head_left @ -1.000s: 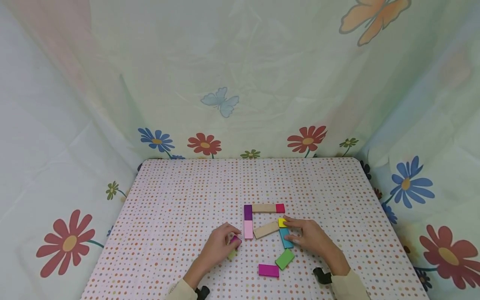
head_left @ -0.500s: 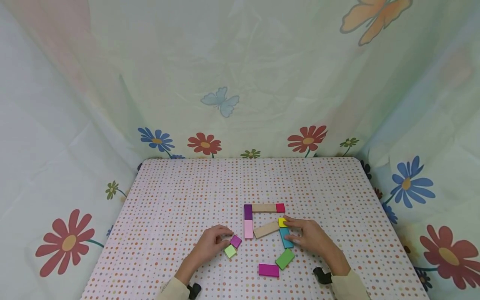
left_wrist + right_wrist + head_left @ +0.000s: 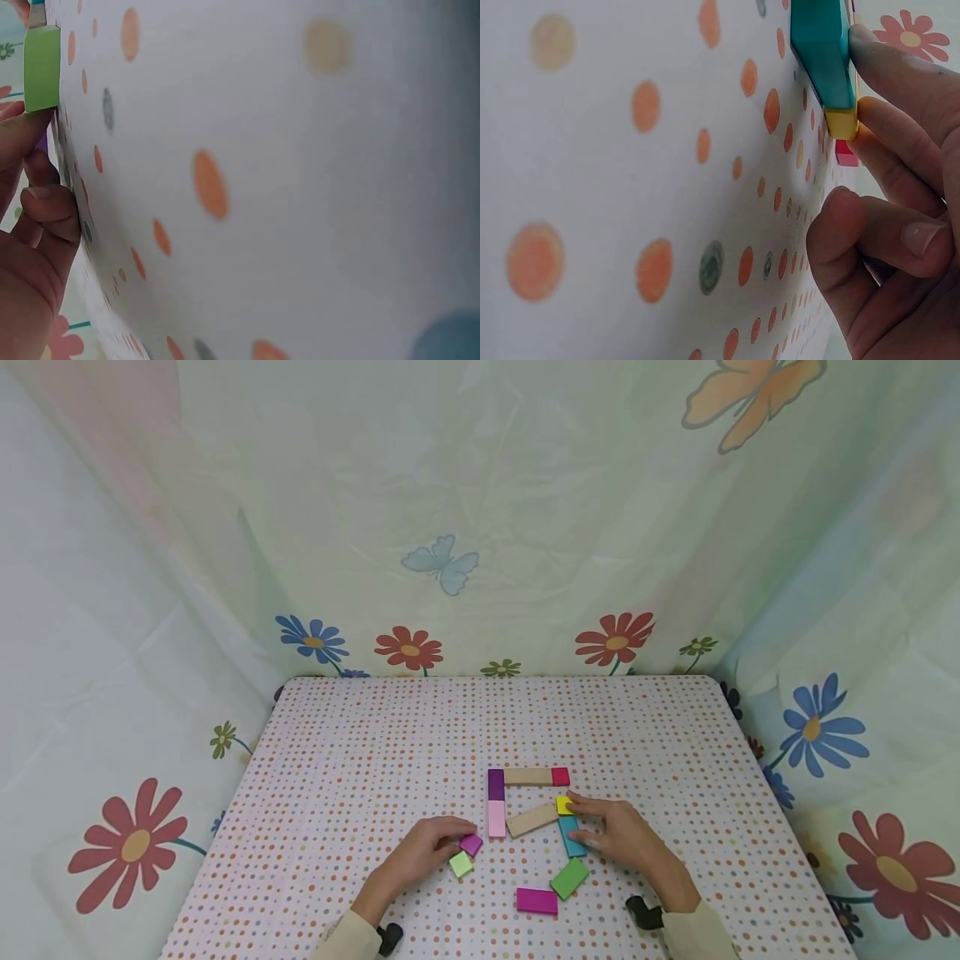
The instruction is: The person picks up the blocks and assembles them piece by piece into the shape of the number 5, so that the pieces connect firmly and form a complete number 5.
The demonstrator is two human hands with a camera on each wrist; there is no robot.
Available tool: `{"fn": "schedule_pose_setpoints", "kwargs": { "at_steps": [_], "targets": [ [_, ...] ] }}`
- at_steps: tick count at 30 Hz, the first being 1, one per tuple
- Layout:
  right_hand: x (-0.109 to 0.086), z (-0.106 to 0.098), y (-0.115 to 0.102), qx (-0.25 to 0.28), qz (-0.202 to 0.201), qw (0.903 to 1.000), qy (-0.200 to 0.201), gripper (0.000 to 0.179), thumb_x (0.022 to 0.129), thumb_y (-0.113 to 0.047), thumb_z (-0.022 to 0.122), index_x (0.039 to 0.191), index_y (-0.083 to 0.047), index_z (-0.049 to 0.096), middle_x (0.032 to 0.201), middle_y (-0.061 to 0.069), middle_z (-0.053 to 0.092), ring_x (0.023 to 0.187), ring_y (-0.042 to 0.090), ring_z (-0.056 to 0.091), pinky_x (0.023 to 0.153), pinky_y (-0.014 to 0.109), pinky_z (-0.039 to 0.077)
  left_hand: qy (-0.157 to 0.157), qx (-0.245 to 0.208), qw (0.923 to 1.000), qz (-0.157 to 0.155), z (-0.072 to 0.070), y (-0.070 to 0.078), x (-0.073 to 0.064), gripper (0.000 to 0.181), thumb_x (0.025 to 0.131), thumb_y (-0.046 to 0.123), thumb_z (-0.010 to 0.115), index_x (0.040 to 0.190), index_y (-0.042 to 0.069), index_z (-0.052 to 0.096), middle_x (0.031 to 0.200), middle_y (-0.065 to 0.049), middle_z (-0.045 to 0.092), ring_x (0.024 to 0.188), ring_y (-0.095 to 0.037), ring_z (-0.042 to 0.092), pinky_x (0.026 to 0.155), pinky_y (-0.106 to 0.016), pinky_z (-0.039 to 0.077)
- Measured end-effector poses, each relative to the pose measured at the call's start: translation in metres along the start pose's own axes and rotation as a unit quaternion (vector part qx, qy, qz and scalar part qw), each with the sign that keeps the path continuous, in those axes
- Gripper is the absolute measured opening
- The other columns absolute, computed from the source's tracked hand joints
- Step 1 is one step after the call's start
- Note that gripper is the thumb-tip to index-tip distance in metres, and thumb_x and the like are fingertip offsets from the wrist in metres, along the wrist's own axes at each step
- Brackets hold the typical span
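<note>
In the head view my left hand (image 3: 423,850) reaches over the table, with its thumb and index finger on two sides of a small magenta block (image 3: 471,844). A light green block (image 3: 461,863) touches that block's near corner, beside my thumb; it shows large in the left wrist view (image 3: 42,69). My right hand (image 3: 626,833) rests fingertips on a yellow block (image 3: 564,806) while its thumb touches a blue block (image 3: 573,837). In the right wrist view the other right fingers curl loosely above the tabletop.
A dark purple block (image 3: 496,784), a light pink block (image 3: 497,819), a plain wooden block (image 3: 528,777) and a red block (image 3: 561,776) form a corner. Another wooden plank (image 3: 532,820) slants toward the yellow block. A green block (image 3: 569,878) and a long magenta block (image 3: 537,901) lie nearer.
My left hand drew back left from the small magenta block, then came forward onto it again, turning it slightly. The light green block came into fuller view. My right hand stays in place.
</note>
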State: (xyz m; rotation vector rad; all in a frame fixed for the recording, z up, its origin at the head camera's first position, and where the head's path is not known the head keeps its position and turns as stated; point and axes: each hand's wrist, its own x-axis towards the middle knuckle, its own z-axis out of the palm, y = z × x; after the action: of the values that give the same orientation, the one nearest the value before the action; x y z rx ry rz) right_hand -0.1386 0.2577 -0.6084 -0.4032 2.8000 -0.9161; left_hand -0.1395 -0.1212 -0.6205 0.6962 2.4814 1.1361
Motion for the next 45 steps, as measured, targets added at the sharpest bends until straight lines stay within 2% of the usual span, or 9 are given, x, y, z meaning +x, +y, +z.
{"fn": "schedule_pose_setpoints", "kwargs": {
  "at_steps": [4, 8, 12, 22, 25, 29, 33, 37, 45],
  "targets": [
    [-0.001, -0.001, -0.001, 0.000, 0.000, 1.0000, 0.000, 0.053, 0.089, -0.035, 0.084, 0.137, -0.013, 0.073, 0.153, 0.005, 0.062, 0.140, 0.038, 0.060, 0.112, 0.059, 0.051, 0.007, 0.005, 0.9999, -0.006, 0.000, 0.000, 0.001, 0.038, 0.099, 0.008, 0.070, 0.136, 0.018, 0.073, 0.140, -0.001, 0.072, 0.111, -0.008, 0.068, 0.090, -0.022, 0.055],
    [-0.001, -0.002, -0.002, -0.002, -0.002, 1.0000, -0.002, 0.054, 0.090, -0.035, 0.084, 0.137, -0.013, 0.072, 0.153, 0.005, 0.062, 0.140, 0.039, 0.061, 0.111, 0.059, 0.051, 0.012, 0.003, 0.9999, -0.010, 0.001, -0.002, 0.002, 0.035, 0.099, 0.010, 0.072, 0.133, 0.019, 0.074, 0.136, -0.001, 0.073, 0.096, -0.001, 0.061, 0.081, -0.018, 0.051],
    [-0.001, -0.001, -0.002, -0.001, -0.001, 1.0000, -0.003, 0.053, 0.090, -0.036, 0.084, 0.137, -0.013, 0.072, 0.154, 0.005, 0.062, 0.140, 0.038, 0.060, 0.112, 0.059, 0.050, 0.022, -0.001, 0.9997, -0.011, 0.001, -0.004, 0.002, 0.034, 0.098, 0.009, 0.072, 0.130, 0.020, 0.075, 0.135, 0.000, 0.074, 0.100, -0.002, 0.062, 0.083, -0.019, 0.052],
    [-0.001, 0.000, -0.001, -0.001, 0.004, 1.0000, -0.002, 0.054, 0.090, -0.036, 0.084, 0.137, -0.013, 0.073, 0.153, 0.005, 0.063, 0.141, 0.038, 0.060, 0.112, 0.059, 0.050, 0.053, -0.054, 0.9965, -0.038, -0.002, -0.001, 0.000, 0.035, 0.098, 0.011, 0.073, 0.131, 0.019, 0.074, 0.125, 0.001, 0.075, 0.089, -0.003, 0.058, 0.077, -0.019, 0.051],
    [-0.001, -0.001, 0.000, 0.001, 0.002, 1.0000, -0.002, 0.053, 0.090, -0.036, 0.084, 0.137, -0.013, 0.073, 0.153, 0.005, 0.063, 0.141, 0.038, 0.060, 0.113, 0.059, 0.050, 0.055, -0.074, 0.9948, -0.044, -0.003, 0.003, 0.000, 0.034, 0.098, 0.013, 0.074, 0.131, 0.021, 0.074, 0.122, 0.003, 0.075, 0.088, -0.004, 0.058, 0.074, -0.019, 0.051],
    [-0.001, -0.001, 0.001, 0.005, -0.002, 1.0000, -0.001, 0.053, 0.090, -0.037, 0.084, 0.137, -0.014, 0.073, 0.153, 0.004, 0.063, 0.141, 0.038, 0.059, 0.113, 0.059, 0.049, 0.052, -0.094, 0.9937, -0.031, -0.003, 0.015, 0.001, 0.034, 0.098, 0.010, 0.074, 0.130, 0.022, 0.075, 0.128, 0.002, 0.075, 0.094, -0.005, 0.061, 0.076, -0.020, 0.052],
    [-0.001, -0.001, 0.002, 0.005, 0.000, 1.0000, -0.003, 0.054, 0.090, -0.039, 0.083, 0.137, -0.016, 0.073, 0.154, 0.003, 0.062, 0.142, 0.038, 0.059, 0.114, 0.060, 0.049, 0.037, -0.104, 0.9938, -0.017, 0.006, 0.029, 0.000, 0.035, 0.097, 0.006, 0.074, 0.128, 0.022, 0.076, 0.129, 0.001, 0.075, 0.091, -0.003, 0.061, 0.076, -0.019, 0.052],
    [-0.001, -0.001, 0.001, 0.000, 0.005, 1.0000, -0.003, 0.054, 0.090, -0.039, 0.083, 0.137, -0.015, 0.072, 0.154, 0.004, 0.062, 0.141, 0.038, 0.059, 0.114, 0.059, 0.049, 0.000, -0.105, 0.9945, -0.007, 0.022, 0.038, 0.000, 0.036, 0.093, 0.005, 0.077, 0.127, 0.019, 0.077, 0.128, 0.002, 0.076, 0.082, 0.001, 0.059, 0.073, -0.018, 0.052],
    [-0.001, -0.002, 0.000, 0.002, 0.001, 1.0000, -0.006, 0.053, 0.090, -0.038, 0.083, 0.137, -0.014, 0.072, 0.154, 0.004, 0.062, 0.142, 0.038, 0.059, 0.113, 0.059, 0.050, -0.052, -0.066, 0.9964, -0.009, 0.039, 0.041, -0.003, 0.034, 0.090, 0.006, 0.081, 0.120, 0.022, 0.079, 0.097, 0.013, 0.072, 0.067, 0.005, 0.049, 0.060, -0.015, 0.045]
  ]
}}
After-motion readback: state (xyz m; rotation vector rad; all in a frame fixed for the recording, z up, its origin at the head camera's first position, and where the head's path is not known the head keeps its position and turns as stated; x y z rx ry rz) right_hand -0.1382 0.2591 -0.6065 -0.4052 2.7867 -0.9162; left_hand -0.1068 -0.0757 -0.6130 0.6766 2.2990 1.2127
